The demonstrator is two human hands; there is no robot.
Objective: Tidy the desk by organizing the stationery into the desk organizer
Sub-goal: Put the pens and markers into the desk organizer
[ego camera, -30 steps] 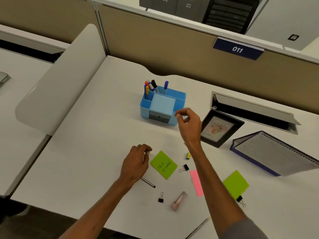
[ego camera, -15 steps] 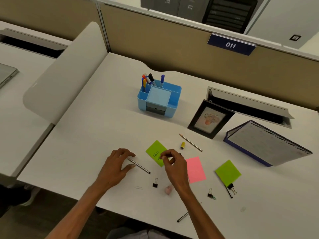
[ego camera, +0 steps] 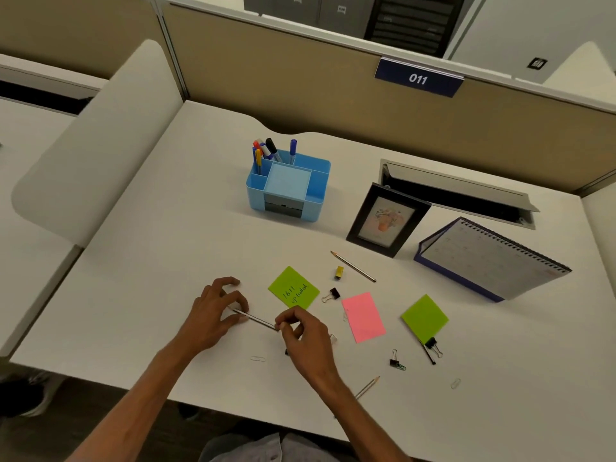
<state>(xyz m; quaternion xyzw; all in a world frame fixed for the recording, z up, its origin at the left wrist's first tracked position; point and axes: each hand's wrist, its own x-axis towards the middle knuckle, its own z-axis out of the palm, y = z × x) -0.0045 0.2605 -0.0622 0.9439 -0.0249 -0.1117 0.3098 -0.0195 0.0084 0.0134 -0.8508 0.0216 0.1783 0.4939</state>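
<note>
Both hands on one pencil [ego camera: 257, 320], near the front of the white bench [ego camera: 140, 268]. Left hand [ego camera: 213, 315] pinches its left end with thumb and fingertips; right hand [ego camera: 306, 338] pinches the right end, fingers curled. Can't tell if the pencil touches the bench. Blue desk organizer [ego camera: 288, 190] sits well behind, toward the partition, pens [ego camera: 270, 151] upright in its back-left slot. Written-on green sticky note [ego camera: 293, 288] lies just beyond the right hand. Pink note [ego camera: 363, 317], second green note [ego camera: 425, 318], black binder clip [ego camera: 334, 294] and another pencil [ego camera: 353, 266] are scattered to the right.
</note>
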